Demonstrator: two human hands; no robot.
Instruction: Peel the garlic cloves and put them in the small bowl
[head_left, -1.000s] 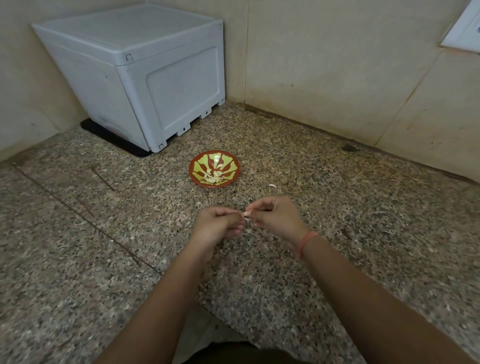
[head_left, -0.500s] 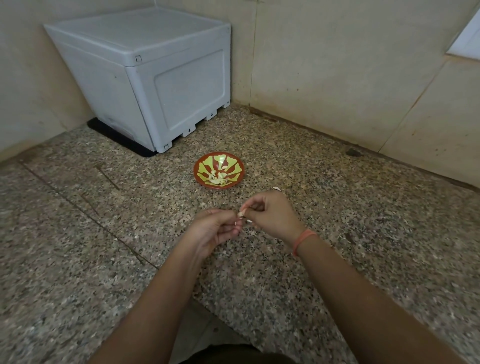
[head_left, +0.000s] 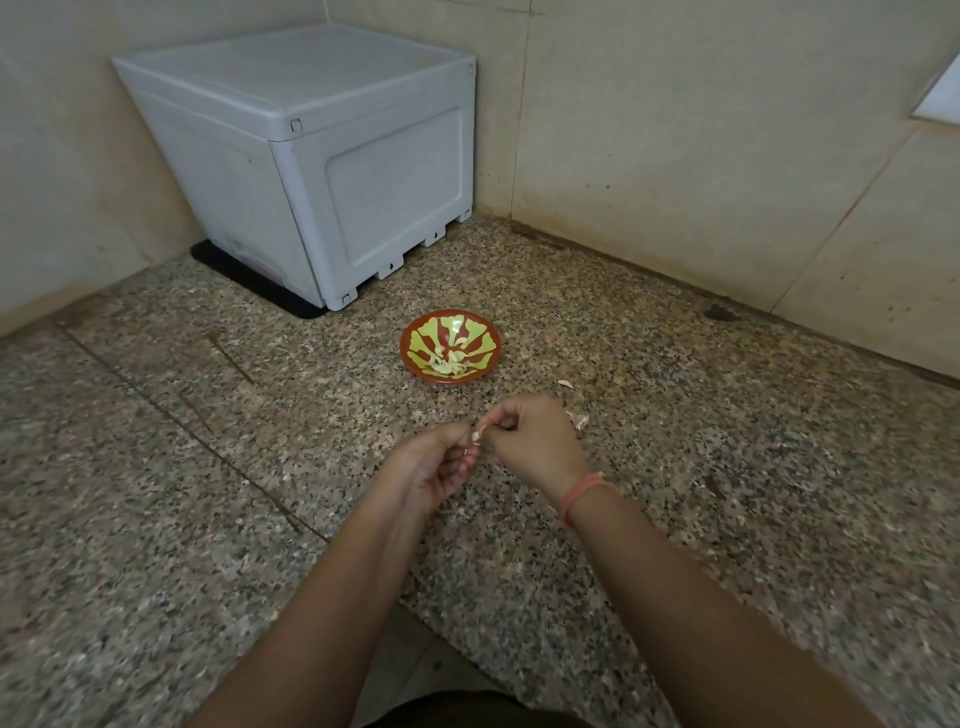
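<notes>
Both hands meet over the granite surface (head_left: 208, 519). The curled fingers (head_left: 460, 441) of the left hand (head_left: 434, 465) pinch a garlic clove (head_left: 477, 435). The right hand (head_left: 535, 441), with an orange wristband (head_left: 582, 493), picks at the clove's top with bent fingertips (head_left: 500, 418).

Just beyond them, the small bowl (head_left: 415, 358) holds peeled cloves (head_left: 448, 364). Peel scraps (head_left: 577, 420) lie beside the right hand, and a white plastic box (head_left: 311, 171) stands in the corner.

Small bowl (head_left: 450, 347) lies before the box (head_left: 311, 166), behind both hands (head_left: 488, 447).

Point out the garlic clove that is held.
The garlic clove pinched between the left hand and right hand; the peeled cloves lie in the small bowl.
</notes>
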